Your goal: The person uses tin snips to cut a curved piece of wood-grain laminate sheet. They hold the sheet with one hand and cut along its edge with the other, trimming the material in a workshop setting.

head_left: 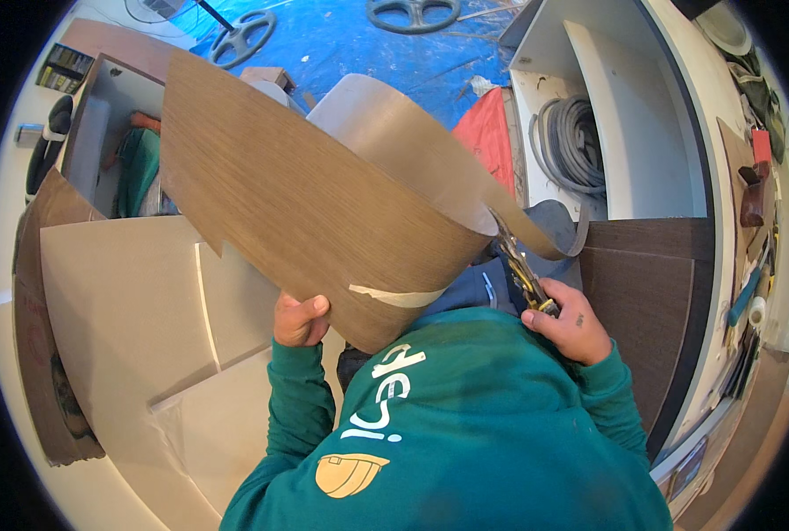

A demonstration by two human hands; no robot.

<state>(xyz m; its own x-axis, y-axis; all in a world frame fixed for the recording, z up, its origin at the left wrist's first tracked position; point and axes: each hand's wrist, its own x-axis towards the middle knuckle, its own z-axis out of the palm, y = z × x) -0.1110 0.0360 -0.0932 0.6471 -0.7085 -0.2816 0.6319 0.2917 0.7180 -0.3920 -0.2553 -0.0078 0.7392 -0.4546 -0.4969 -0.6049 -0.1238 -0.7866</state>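
A wide, flexible wood-grain sheet [306, 186] curls in front of my body, its plain pale back showing on the far loop. My left hand [302, 320] pinches the near edge of the sheet, thumb on top. In my right hand [573, 323] is a pair of snips [524, 276] with black and yellow handles, pointing away from me. The tips of the snips meet the sheet's edge at the right side of the curl. Beyond them a narrower strip [545, 237] of the sheet bends right. A light, torn-looking streak [394, 295] crosses the wood-grain face near me.
Large beige panels [120, 292] lie at the left, beside a cardboard piece [45, 327]. On the right stands a white cabinet [633, 115] with a coiled grey hose [569, 142]. Blue sheeting [324, 44] covers the far floor. Tools line the right-hand ledge, including a blue-handled one [745, 295].
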